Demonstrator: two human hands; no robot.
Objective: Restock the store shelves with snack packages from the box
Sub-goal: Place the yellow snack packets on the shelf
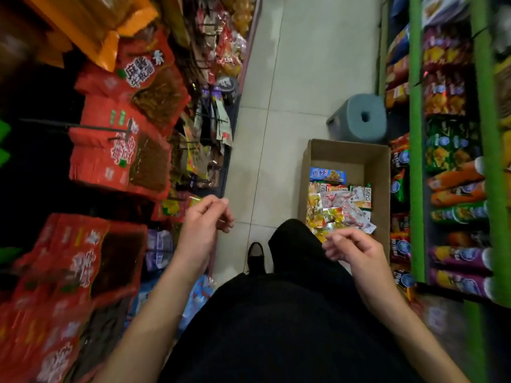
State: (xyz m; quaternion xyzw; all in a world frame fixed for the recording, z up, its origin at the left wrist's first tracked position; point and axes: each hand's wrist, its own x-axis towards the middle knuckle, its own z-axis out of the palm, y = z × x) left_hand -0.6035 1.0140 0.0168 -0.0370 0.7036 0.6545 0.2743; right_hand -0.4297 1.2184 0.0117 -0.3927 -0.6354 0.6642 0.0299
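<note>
The open brown cardboard box (378, 172) sits on the pale tiled floor (298, 78) by the green-edged shelves (416, 161), holding small colourful snack packets (338, 208) and one blue packet (327, 174). Both the left hand (204, 222) and right hand (351, 248) hang loosely curled and empty.

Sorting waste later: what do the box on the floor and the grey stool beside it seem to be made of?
Box: likely corrugated cardboard, matte brown, with folded walls. Stool: probably moulded plastic, smooth grey, with a hole in its seat.
</note>
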